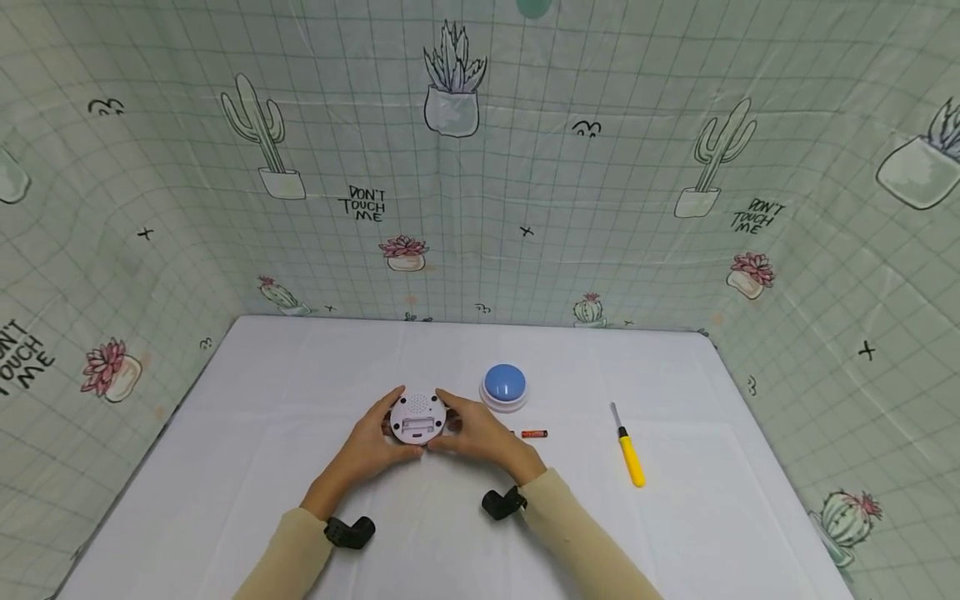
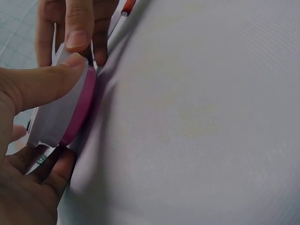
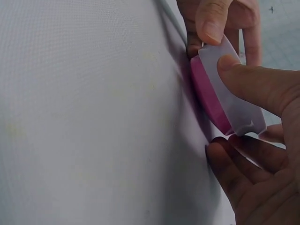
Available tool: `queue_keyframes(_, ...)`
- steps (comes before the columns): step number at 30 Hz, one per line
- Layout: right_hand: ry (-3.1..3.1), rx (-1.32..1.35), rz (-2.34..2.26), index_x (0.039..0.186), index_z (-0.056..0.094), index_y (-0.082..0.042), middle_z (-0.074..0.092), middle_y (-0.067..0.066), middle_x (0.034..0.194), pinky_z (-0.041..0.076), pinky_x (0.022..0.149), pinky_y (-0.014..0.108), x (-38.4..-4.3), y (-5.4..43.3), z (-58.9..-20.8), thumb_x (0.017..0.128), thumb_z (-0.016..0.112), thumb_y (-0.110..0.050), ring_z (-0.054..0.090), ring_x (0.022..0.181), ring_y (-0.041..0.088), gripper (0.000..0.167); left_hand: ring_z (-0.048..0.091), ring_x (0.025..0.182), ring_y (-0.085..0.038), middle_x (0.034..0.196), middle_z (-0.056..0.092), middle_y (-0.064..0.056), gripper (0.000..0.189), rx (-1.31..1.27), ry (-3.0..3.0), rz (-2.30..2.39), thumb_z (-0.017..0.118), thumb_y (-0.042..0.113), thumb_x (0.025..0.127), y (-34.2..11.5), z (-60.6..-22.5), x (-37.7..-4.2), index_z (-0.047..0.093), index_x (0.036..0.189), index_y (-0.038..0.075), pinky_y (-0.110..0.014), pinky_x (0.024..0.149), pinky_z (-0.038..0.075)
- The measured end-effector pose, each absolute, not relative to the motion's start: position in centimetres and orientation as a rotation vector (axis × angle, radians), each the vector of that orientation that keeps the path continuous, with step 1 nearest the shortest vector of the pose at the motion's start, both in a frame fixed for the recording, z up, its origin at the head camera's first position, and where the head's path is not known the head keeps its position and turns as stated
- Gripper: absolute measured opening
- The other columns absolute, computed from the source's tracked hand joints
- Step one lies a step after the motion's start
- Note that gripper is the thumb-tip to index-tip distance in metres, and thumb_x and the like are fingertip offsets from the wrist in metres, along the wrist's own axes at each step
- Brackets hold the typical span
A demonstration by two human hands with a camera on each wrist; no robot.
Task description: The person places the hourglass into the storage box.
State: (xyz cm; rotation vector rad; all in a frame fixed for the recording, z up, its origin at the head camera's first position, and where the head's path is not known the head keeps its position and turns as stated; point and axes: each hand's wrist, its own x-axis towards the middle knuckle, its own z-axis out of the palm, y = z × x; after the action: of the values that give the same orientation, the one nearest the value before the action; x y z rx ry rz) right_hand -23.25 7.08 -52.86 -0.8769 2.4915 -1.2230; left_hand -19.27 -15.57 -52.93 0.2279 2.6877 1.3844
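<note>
While both hands steady it, a round device [image 1: 417, 407] sits left of the middle of the table [image 1: 225, 500], well apart from the far edge, its white underside turned up in the head view. The left hand [image 1: 369, 440] and the right hand [image 1: 482, 433] grip its rim from opposite sides, fingers curved round it. An uncovered recess, apparently a battery bay, shows in the underside; whether anything lies in it is too small to tell. Just beyond the right hand stands a blue button [image 1: 505, 383] on a pale base, and a battery [image 1: 535, 433] lies just beside that hand. Toward the table's right edge lies a yellow-handled screwdriver [image 1: 630, 454], tip toward the far edge.

From the left wrist, the left thumb presses the white side, with other fingers bent beneath; the pink part faces the cloth, though contact with it is unclear.

From the right wrist, the right thumb mirrors that hold, the two thumbs near each other.

The step in hand seems to be presenting the open bay; work inside it would call for one hand to keep the rim while the other lets go.
</note>
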Motion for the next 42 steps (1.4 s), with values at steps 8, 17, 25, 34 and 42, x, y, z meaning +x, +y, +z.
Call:
queue_keyframes(8, 2.483, -0.899, -1.241, 0.156, 0.035, 0.005, 0.061, 0.020, 0.141, 0.056, 0.100, 0.030, -23.4, 7.4, -53.0, 0.089, 0.083, -0.021, 0.065, 0.120, 0.026, 0.086, 0.048, 0.137, -0.039, 0.160, 0.038, -0.027, 0.107, 0.263, 2.692, 1.371, 0.092, 0.022, 0.077, -15.7, -52.6, -19.4, 0.029, 0.161, 0.003, -0.057, 0.113, 0.041)
queue_keyframes(17, 2.511, -0.873, -1.222, 0.156, 0.041, -0.005, 0.053, 0.016, 0.152, 0.053, 0.107, 0.043, -23.3, 10.7, -50.8, 0.092, 0.080, -0.026, 0.059, 0.131, 0.032, 0.077, 0.051, 0.131, -0.036, 0.159, 0.040, -0.020, 0.110, 0.192, 2.682, 1.392, 0.089, 0.037, 0.081, -15.5, -51.4, -19.4, 0.023, 0.163, 0.007, -0.049, 0.102, 0.053)
queue_keyframes(25, 2.618, -0.894, -1.254, 0.154, 0.046, -0.009, 0.060, 0.018, 0.143, 0.055, 0.102, 0.047, -23.9, 14.8, -48.8, 0.091, 0.080, -0.023, 0.061, 0.124, 0.033, 0.073, 0.032, 0.149, -0.043, 0.164, 0.033, -0.016, 0.111, 0.247, 2.759, 1.320, 0.085, 0.048, 0.081, -13.3, -48.2, -21.1, 0.019, 0.165, 0.015, -0.069, 0.116, 0.033)
queue_keyframes(34, 2.738, -0.832, -1.180, 0.154, 0.045, -0.008, 0.056, 0.017, 0.149, 0.055, 0.102, 0.050, -25.1, 17.5, -49.1, 0.088, 0.082, -0.024, 0.056, 0.133, 0.037, 0.077, 0.021, 0.154, -0.043, 0.168, 0.026, -0.017, 0.113, 0.401, 2.831, 1.171, 0.085, 0.052, 0.079, -9.2, -45.4, -23.1, 0.020, 0.165, 0.016, -0.073, 0.119, 0.023)
queue_keyframes(42, 2.760, -0.718, -1.100, 0.158, 0.036, -0.004, 0.043, 0.020, 0.159, 0.050, 0.109, 0.055, -26.5, 18.9, -50.1, 0.085, 0.085, -0.027, 0.045, 0.144, 0.042, 0.091, 0.026, 0.155, -0.041, 0.169, 0.023, -0.019, 0.114, 0.410, 2.739, 1.238, 0.090, 0.036, 0.079, -5.9, -45.7, -25.1, 0.019, 0.165, 0.012, -0.065, 0.118, 0.033)
